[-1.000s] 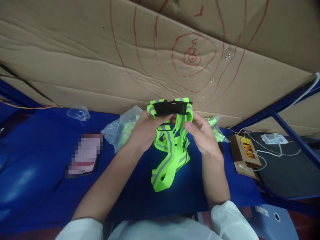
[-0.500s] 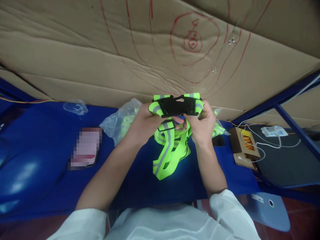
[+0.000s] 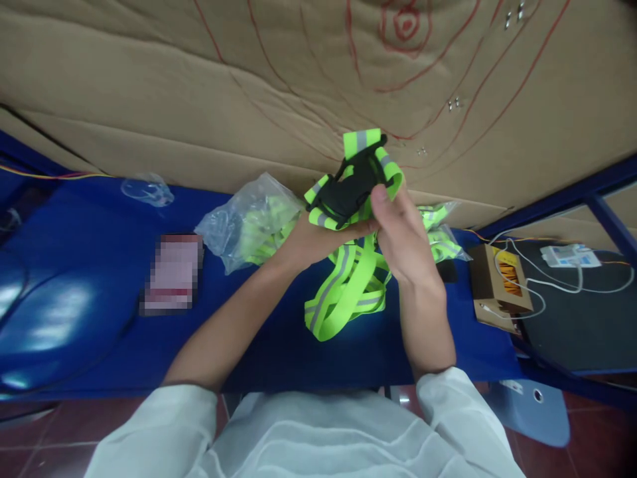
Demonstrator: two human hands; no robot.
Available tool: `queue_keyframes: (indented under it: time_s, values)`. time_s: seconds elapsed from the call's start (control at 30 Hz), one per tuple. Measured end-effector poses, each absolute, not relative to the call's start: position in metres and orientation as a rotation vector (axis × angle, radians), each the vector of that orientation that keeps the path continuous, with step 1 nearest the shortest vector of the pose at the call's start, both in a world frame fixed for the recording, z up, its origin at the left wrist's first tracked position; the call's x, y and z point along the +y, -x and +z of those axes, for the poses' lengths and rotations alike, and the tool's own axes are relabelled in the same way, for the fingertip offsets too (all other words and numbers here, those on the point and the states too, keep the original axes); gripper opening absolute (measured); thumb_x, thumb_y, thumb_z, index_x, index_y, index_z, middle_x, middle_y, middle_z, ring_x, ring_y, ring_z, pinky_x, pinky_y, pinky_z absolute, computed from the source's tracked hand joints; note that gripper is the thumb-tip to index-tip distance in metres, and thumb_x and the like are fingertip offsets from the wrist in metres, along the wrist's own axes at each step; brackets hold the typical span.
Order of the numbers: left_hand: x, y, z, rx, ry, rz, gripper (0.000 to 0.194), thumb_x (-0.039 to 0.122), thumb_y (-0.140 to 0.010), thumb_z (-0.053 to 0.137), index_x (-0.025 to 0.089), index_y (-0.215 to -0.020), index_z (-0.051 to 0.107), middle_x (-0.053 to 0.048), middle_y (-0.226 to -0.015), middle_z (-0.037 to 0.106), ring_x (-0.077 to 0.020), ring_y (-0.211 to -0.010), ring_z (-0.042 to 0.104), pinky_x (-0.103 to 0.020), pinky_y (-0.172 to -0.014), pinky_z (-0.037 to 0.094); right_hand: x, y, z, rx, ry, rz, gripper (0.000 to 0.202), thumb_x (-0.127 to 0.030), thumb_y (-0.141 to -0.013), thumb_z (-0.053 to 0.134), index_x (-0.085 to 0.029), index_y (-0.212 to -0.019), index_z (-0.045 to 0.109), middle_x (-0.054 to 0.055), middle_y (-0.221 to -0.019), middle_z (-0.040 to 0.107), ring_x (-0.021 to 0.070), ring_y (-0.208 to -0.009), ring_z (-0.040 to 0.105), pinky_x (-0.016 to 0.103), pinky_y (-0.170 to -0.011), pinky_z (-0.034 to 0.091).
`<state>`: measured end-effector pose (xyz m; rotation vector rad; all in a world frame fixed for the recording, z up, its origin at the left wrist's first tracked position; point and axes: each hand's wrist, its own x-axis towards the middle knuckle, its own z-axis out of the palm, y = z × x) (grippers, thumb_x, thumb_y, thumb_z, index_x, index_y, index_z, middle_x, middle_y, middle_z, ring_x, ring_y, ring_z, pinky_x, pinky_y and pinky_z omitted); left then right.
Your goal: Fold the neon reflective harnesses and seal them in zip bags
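A black plastic buckle (image 3: 351,189) with neon yellow-green reflective strap (image 3: 343,285) threaded at both ends is held up over the blue table, tilted with its right end higher. My left hand (image 3: 323,239) is closed beneath the buckle's lower left part, its fingers partly hidden. My right hand (image 3: 398,226) is closed on the right side of the buckle and strap, thumb raised against it. Loops of the strap hang below my hands toward the table.
A clear plastic bag (image 3: 249,226) with green straps lies behind my left arm; another bag (image 3: 442,239) lies right. A blurred-out phone-shaped item (image 3: 174,272), clear plastic (image 3: 148,191) and a cardboard box (image 3: 500,279) rest around. Cardboard (image 3: 174,99) stands behind.
The buckle has tilted from level, its right end now higher. My right hand has turned, thumb up on the buckle, and my left hand has moved lower beneath it. The view has shifted slightly.
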<state>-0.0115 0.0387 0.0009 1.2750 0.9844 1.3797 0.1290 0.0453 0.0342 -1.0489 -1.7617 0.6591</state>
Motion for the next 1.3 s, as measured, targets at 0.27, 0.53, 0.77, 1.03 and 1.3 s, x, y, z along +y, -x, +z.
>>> queue_keyframes:
  time_s: [0.27, 0.53, 0.77, 1.03, 1.3]
  values:
    - [0.039, 0.014, 0.002, 0.769, -1.046, 1.274, 0.053, 0.037, -0.071, 0.090, 0.023, -0.119, 0.073, -0.003, -0.117, 0.077, -0.0280, -0.125, 0.065, -0.043, -0.113, 0.047, 0.058, -0.151, 0.036, -1.693, 0.921, 0.944, 0.054, -0.072, -0.087, 0.065, -0.032, -0.124, 0.068, 0.002, -0.133, 0.068, 0.0286, -0.136, 0.057, 0.051, -0.116, 0.047]
    - [0.034, 0.031, 0.011, 0.642, -1.014, 1.108, 0.061, 0.049, -0.069, 0.089, 0.020, -0.119, 0.072, -0.005, -0.114, 0.077, -0.0289, -0.121, 0.067, -0.044, -0.111, 0.048, 0.062, -0.174, 0.029, -1.785, 0.725, 1.367, 0.068, -0.078, -0.078, 0.070, -0.028, -0.124, 0.070, 0.005, -0.121, 0.074, 0.0287, -0.120, 0.068, 0.044, -0.102, 0.056]
    - [0.026, 0.044, 0.031, 0.766, -1.346, 1.106, 0.042, 0.046, -0.072, 0.087, 0.019, -0.103, 0.074, -0.004, -0.090, 0.076, -0.0236, -0.091, 0.071, -0.034, -0.083, 0.058, 0.060, -0.155, 0.028, -1.668, 0.684, 1.231, 0.034, -0.051, -0.080, 0.083, -0.028, -0.106, 0.080, 0.000, -0.106, 0.079, 0.0213, -0.100, 0.073, 0.036, -0.097, 0.056]
    - [0.020, 0.047, 0.035, 0.956, -1.594, 1.434, 0.033, 0.036, -0.070, 0.085, 0.021, -0.098, 0.076, -0.006, -0.099, 0.079, -0.0267, -0.100, 0.073, -0.037, -0.096, 0.057, 0.040, -0.156, 0.035, -1.735, 0.728, 0.930, 0.027, -0.049, -0.089, 0.075, -0.024, -0.090, 0.083, 0.004, -0.091, 0.080, 0.0254, -0.089, 0.074, 0.037, -0.082, 0.060]
    - [0.033, 0.040, 0.008, 0.897, -1.342, 1.459, 0.030, 0.040, -0.070, 0.082, 0.021, -0.091, 0.075, -0.006, -0.093, 0.078, -0.0265, -0.095, 0.074, -0.041, -0.090, 0.061, 0.042, -0.167, 0.046, -1.901, 0.629, 1.041, 0.031, -0.049, -0.087, 0.078, -0.032, -0.113, 0.081, 0.007, -0.133, 0.072, 0.0305, -0.132, 0.062, 0.046, -0.114, 0.049]
